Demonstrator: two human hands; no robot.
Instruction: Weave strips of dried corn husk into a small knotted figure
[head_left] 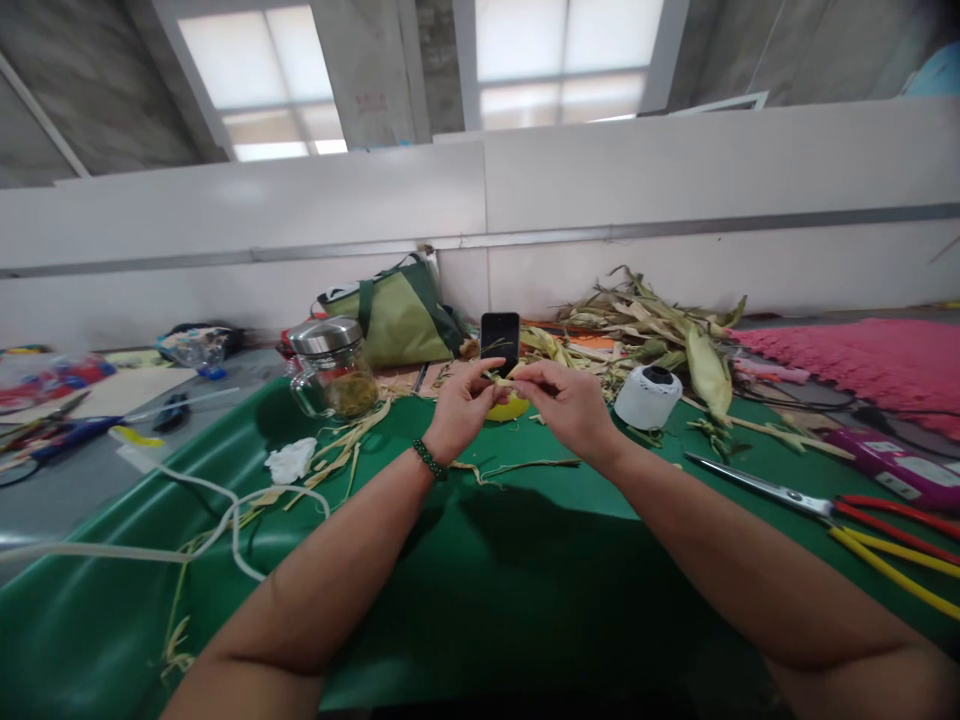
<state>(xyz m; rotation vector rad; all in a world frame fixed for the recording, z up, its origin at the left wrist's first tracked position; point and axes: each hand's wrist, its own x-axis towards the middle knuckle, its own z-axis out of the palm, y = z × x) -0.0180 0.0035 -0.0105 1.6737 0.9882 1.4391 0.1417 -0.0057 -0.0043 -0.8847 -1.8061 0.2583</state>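
Over the middle of the green table cover [525,610], my left hand [461,405] and my right hand [566,405] meet with fingertips pinched together. Between them is a small pale strip of corn husk [502,380], partly hidden by the fingers. A yellow rounded object [510,408] shows just below the fingertips; its kind is unclear. Behind the hands a dark phone [500,335] stands upright. On the cover under my wrists lies a thin dried strand [529,465]. To the right of my right hand stands a white spool of thread [646,400].
A glass mug [334,370] and green bag [405,320] stand left of centre. Heaped corn husks [637,305] lie at the back right. Long scissors [795,497], a purple device [900,468] and pink fabric [862,360] are right. White tubing [206,485] and crumpled tissue [291,461] lie left.
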